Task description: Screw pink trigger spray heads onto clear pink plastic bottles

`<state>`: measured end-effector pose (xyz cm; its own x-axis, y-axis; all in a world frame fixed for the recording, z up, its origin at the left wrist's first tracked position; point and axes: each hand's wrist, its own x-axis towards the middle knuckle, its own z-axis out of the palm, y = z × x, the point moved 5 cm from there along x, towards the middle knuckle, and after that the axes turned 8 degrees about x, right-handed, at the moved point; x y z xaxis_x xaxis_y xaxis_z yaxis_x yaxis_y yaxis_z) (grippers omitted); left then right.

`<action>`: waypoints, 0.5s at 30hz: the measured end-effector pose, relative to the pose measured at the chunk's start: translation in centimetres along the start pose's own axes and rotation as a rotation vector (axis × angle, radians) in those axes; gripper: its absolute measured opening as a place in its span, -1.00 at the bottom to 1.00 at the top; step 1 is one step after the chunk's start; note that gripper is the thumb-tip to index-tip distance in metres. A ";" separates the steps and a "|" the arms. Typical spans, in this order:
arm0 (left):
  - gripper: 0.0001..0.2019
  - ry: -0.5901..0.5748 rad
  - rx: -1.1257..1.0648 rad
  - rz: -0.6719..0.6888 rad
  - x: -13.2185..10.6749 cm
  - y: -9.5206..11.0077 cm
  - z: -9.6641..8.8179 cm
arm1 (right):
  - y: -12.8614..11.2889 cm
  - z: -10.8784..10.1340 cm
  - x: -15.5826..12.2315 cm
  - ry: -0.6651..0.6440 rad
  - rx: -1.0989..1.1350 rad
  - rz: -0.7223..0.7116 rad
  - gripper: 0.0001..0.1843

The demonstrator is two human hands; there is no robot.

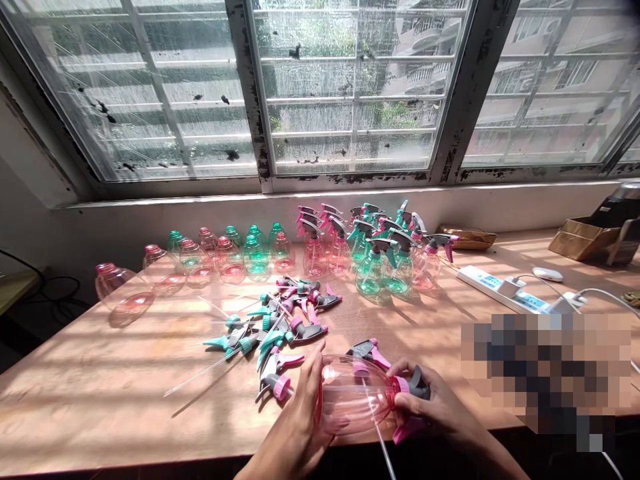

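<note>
A clear pink bottle (345, 397) is held on its side above the table's near edge. My left hand (303, 410) is closed round its base end. At the neck, the fingers of my right hand (433, 403) grip the pink collar of a grey and pink trigger spray head (419, 383), which sits on the bottle's mouth. Another pink and grey spray head (367, 350) lies just behind the bottle, partly hidden; a thin clear tube shows through and below the bottle. Left of my hands is a pile of loose green, pink and grey spray heads (280, 320) with tubes.
Uncapped pink and green bottles (233, 260) stand at the back left. Bottles fitted with spray heads (373, 267) are grouped at the back centre. A white power strip (495, 290) with plugs, a mouse (547, 274) and a brown box (583, 237) are to the right. Windows rise behind.
</note>
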<state>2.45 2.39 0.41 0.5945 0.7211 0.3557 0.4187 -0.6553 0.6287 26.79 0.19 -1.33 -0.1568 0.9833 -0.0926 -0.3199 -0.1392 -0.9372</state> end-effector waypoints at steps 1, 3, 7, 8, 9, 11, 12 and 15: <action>-0.18 -0.001 0.014 0.003 -0.1 -0.1 0.1 | 0.0 0.0 0.0 -0.003 0.006 -0.001 -0.50; -0.16 -0.015 0.038 0.016 -0.3 -0.2 0.1 | 0.0 0.0 0.0 -0.006 0.011 -0.005 -0.52; 0.01 -0.052 0.032 0.032 -0.4 0.0 0.1 | 0.0 0.0 -0.1 0.002 -0.011 -0.020 -0.52; 0.04 -0.057 0.012 0.025 -0.3 0.0 0.0 | 0.1 -0.1 -0.1 0.005 -0.015 -0.016 -0.52; 0.05 -0.056 -0.011 0.019 -0.2 0.1 0.0 | 0.1 -0.1 -0.1 0.006 -0.015 -0.010 -0.52; 0.04 -0.049 -0.048 0.018 0.0 0.2 0.0 | 0.2 -0.2 -0.1 0.005 -0.008 -0.003 -0.51; 0.03 -0.040 -0.058 0.015 0.1 0.3 0.0 | 0.2 -0.2 0.0 0.003 -0.006 -0.007 -0.51; -0.04 0.002 -0.048 -0.013 0.1 0.2 0.1 | 0.0 -0.3 0.0 0.005 -0.013 -0.034 -0.53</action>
<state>2.69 2.29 0.47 0.5880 0.7299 0.3486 0.3930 -0.6345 0.6656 27.04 0.26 -1.45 -0.1413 0.9880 -0.0626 -0.3129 -0.1045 -0.9440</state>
